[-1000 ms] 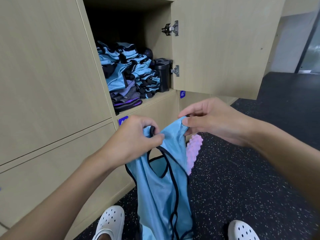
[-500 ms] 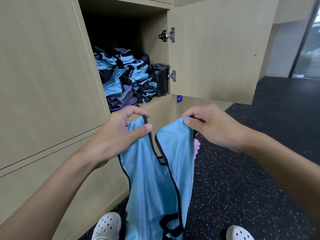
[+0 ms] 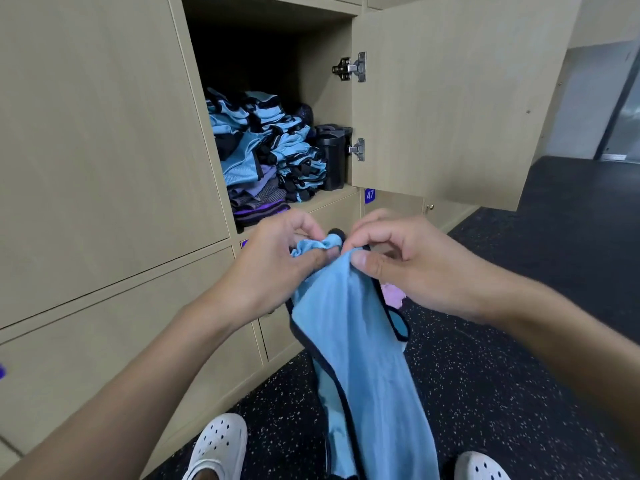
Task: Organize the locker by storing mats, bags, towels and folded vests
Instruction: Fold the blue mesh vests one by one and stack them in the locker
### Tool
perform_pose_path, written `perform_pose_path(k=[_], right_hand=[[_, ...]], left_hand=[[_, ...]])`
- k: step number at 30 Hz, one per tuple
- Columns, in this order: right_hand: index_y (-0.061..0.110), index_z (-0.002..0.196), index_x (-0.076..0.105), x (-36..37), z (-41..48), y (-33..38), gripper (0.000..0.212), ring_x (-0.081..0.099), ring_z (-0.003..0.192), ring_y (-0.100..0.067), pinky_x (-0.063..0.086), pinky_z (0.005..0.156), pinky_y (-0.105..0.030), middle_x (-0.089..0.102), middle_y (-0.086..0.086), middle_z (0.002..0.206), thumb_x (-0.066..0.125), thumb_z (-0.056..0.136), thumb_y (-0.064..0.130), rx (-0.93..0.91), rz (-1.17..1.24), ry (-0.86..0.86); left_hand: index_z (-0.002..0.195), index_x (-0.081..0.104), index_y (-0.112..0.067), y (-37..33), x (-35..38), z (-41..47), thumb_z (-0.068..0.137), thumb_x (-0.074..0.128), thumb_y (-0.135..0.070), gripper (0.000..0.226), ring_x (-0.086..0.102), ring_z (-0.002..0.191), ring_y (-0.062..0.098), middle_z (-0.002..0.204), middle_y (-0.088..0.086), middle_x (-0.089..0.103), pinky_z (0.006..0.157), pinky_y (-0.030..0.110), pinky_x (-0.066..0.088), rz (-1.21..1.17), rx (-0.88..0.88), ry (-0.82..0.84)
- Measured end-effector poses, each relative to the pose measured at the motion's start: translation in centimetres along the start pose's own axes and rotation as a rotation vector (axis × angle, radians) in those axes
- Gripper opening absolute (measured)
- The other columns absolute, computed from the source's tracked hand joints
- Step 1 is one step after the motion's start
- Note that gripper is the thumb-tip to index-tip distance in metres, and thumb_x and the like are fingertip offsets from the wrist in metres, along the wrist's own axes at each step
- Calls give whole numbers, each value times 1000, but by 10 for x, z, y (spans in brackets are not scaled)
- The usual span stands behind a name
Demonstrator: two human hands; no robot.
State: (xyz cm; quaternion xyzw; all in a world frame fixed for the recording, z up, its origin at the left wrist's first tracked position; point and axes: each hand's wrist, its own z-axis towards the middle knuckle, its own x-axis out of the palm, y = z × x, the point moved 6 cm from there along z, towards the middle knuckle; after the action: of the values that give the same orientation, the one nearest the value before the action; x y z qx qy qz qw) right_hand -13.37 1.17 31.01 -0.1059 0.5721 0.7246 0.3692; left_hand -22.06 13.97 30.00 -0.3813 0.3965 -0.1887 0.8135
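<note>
A light blue vest (image 3: 360,341) with black trim hangs down in front of me, folded lengthwise. My left hand (image 3: 277,261) pinches its bunched top on the left. Close beside it, my right hand (image 3: 398,261) pinches the top on the right, thumb on the cloth. Above the hands is the open locker (image 3: 322,199), holding a pile of folded blue vests (image 3: 266,140) on purple and grey cloth (image 3: 259,206), with a black container (image 3: 332,154) at its right.
The locker door (image 3: 450,98) stands open to the right, above locker 47 (image 3: 369,195). Something pink (image 3: 393,294) lies on the dark speckled floor (image 3: 502,358) behind the vest. My two white shoes (image 3: 218,448) are at the bottom. Shut locker fronts (image 3: 97,133) fill the left.
My hands have come together, bringing the vest's two shoulder straps side by side, so the spread vest is now folded lengthwise. The view has also shifted slightly.
</note>
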Motion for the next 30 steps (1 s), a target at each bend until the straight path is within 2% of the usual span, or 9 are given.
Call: perform_pose_path(k=[4, 10, 13, 17, 20, 22, 25, 27, 30], right_hand=[[29, 89, 72, 4, 3, -8, 22, 49, 123, 5, 45, 98, -19, 60, 7, 127, 58, 96, 13, 10, 14, -88], [15, 90, 74, 0, 4, -9, 18, 60, 73, -1, 48, 69, -16, 75, -1, 87, 58, 96, 10, 26, 28, -185], [10, 87, 73, -6, 4, -11, 19, 57, 72, -1, 46, 68, -15, 74, -4, 86, 57, 97, 8, 39, 47, -264], [14, 87, 73, -13, 5, -17, 17, 60, 75, -19, 52, 75, -33, 72, -13, 92, 59, 96, 13, 57, 61, -358], [20, 83, 73, -16, 5, -16, 16, 58, 71, -15, 52, 71, -30, 72, -10, 86, 62, 95, 16, 48, 77, -407], [22, 80, 72, -18, 5, -15, 16, 54, 66, -7, 47, 63, -22, 71, -7, 79, 65, 93, 16, 48, 86, -438], [19, 79, 71, -21, 6, -15, 11, 54, 63, -8, 48, 60, -27, 70, -8, 77, 69, 90, 17, 53, 87, -492], [16, 79, 70, -24, 6, -15, 10, 55, 64, -12, 50, 60, -34, 70, -11, 79, 70, 89, 17, 50, 93, -528], [18, 79, 69, -29, 7, -17, 9, 54, 63, -10, 48, 61, -31, 69, -7, 74, 71, 88, 19, 51, 94, -570]], left_hand=[[82, 71, -14, -8, 3, -3, 87, 74, -15, 6, 51, 52, 6, 61, 0, 68, 47, 18, 39, -139, 45, 12], [90, 70, -16, -5, 1, -4, 88, 73, -14, 4, 54, 56, 7, 74, 8, 75, 52, 17, 43, -187, 28, 32], [99, 57, -16, 0, -6, -1, 88, 71, -5, 21, 59, 59, 8, 77, 3, 73, 61, 19, 47, -164, 22, 15], [91, 51, -13, 0, -19, -1, 90, 64, 6, 23, 57, 66, 14, 80, 17, 65, 65, 25, 47, -118, 28, 17], [76, 62, -16, -4, -21, -2, 90, 58, 10, 29, 50, 60, 7, 69, -1, 61, 59, 16, 41, -21, 66, 4], [75, 70, -19, -8, -20, -2, 92, 56, 5, 33, 46, 54, 2, 62, -14, 61, 54, 12, 36, 3, 41, -15], [81, 75, -26, -11, -12, -1, 82, 72, -37, 11, 53, 67, 11, 76, 4, 69, 65, 30, 44, -69, 30, 20], [87, 71, -29, -7, -8, -1, 63, 78, -60, 40, 52, 67, 17, 85, 18, 67, 65, 42, 48, -10, 15, 52], [78, 66, -22, -7, -3, 2, 70, 86, -37, 26, 48, 57, 15, 68, 10, 62, 56, 41, 44, 43, 31, 26]])
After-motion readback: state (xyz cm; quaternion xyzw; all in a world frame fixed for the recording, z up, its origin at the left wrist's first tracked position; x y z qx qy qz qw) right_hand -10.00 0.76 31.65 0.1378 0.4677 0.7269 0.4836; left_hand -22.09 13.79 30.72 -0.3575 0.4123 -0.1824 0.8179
